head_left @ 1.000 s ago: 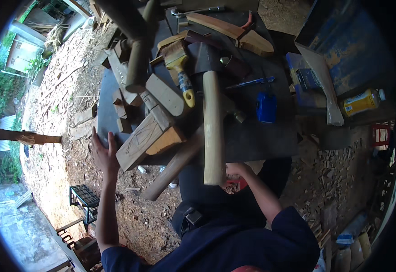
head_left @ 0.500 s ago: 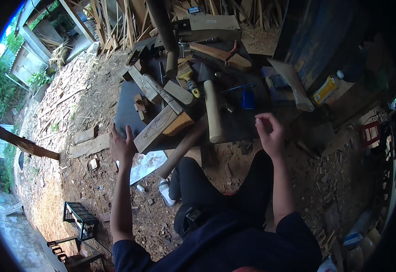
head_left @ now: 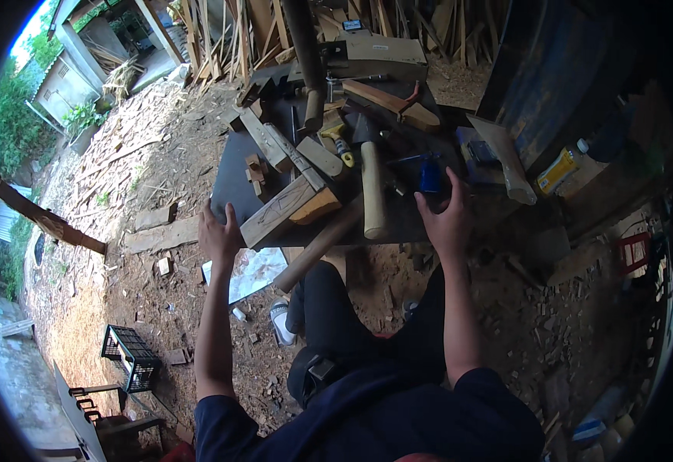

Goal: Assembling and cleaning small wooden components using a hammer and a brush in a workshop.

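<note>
My left hand point(head_left: 219, 235) is at the near left edge of the dark table point(head_left: 225, 175), thumb apart from the fingers and nothing in it. Just right of it lies a squared wood block point(head_left: 279, 213) with lines drawn on it. My right hand point(head_left: 446, 219) is over the near right edge, its thumb and fingers spread around bare space. Its fingertips are close to a small blue object point(head_left: 430, 177) whose kind I cannot make out. Between my hands lie a thick wooden mallet handle point(head_left: 373, 192), an orange-toned wood piece point(head_left: 317, 208) and a yellow-handled tool point(head_left: 342, 146).
Farther back on the table are a long wood piece point(head_left: 390, 104), a cardboard box point(head_left: 386, 54) and a wooden post point(head_left: 303, 46). A yellow bottle point(head_left: 558, 171) stands at right. Wood chips cover the ground, with a dark crate point(head_left: 130, 358) at lower left.
The view has shifted, so the table sits farther right. My right hand has moved up toward the blue object, and its fingers have spread. My left hand stays by the table's near left edge.
</note>
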The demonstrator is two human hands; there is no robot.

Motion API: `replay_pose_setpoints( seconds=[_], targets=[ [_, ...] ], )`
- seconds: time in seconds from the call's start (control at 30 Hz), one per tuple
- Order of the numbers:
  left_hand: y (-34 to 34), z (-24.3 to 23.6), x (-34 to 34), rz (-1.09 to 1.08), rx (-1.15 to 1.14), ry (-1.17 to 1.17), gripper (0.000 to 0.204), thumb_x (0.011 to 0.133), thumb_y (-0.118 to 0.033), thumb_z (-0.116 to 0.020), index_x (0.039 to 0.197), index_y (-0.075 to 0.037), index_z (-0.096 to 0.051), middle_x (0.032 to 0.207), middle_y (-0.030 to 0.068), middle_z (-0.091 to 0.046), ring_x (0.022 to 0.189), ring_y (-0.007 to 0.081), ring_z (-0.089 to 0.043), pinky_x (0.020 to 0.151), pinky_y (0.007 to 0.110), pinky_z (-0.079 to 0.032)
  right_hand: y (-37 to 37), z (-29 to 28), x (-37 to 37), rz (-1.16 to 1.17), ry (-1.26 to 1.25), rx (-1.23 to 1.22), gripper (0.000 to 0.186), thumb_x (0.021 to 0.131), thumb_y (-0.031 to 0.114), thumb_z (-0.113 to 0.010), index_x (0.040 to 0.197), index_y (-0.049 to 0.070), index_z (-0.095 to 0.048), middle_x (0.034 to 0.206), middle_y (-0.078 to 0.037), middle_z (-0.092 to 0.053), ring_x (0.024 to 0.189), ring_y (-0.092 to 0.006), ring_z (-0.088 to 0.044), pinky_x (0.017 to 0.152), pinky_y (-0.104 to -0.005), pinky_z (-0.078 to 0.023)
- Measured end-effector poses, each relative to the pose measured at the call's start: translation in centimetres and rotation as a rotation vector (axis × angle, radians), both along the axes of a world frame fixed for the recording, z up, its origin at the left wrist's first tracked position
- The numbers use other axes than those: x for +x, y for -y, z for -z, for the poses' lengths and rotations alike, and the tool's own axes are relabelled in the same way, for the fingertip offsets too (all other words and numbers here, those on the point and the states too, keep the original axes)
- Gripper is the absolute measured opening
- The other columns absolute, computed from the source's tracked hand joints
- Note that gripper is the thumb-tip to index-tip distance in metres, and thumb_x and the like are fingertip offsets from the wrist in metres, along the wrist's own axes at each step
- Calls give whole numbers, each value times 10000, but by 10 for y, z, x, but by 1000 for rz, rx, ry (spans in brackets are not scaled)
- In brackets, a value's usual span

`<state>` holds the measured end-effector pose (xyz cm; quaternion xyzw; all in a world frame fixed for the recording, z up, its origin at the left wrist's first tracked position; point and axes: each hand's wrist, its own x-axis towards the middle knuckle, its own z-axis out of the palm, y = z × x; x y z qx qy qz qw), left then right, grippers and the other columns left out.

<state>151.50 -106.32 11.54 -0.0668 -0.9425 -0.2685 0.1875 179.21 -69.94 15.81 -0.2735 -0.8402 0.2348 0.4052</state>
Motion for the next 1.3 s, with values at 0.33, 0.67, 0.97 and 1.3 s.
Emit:
replay_pose_setpoints(
  seconds=[0.33,0.67,0.97,1.3],
  targets=[
    [-3,-2,-2,3,36,35,613,1023,-526,-598,1441,-79,-617,1350,225,-687,1236,417,-665,1031,488,-514,-3,14,1,-39,-104,95,624,893,172,-780,1467,83,-553,1328,-138,-612,956,-256,-677,740,-349,-574],
    [-1,4,-3,-9,37,-60,594,1021,-489,-607,1451,-79,-611,1367,200,-681,1252,403,-659,1040,482,-514,-5,10,0,-63,-116,106,605,877,129,-776,1442,65,-568,1316,-134,-614,993,-268,-688,758,-352,-586],
    [0,4,-1,14,40,-77,553,1038,-438,-593,1443,-61,-606,1379,206,-670,1265,411,-644,1055,481,-498,-43,-18,-22,-157,192,180,554,911,188,-796,1420,102,-596,1225,-147,-649,1028,-341,-718,844,-444,-613],
    [-2,-2,5,51,43,-40,544,1039,-423,-595,1440,-57,-605,1357,206,-672,1247,422,-645,1047,491,-496,-64,-47,-53,-137,118,403,496,930,158,-775,1385,41,-616,1135,-177,-683,1046,-395,-724,870,-458,-600]
  ],
)
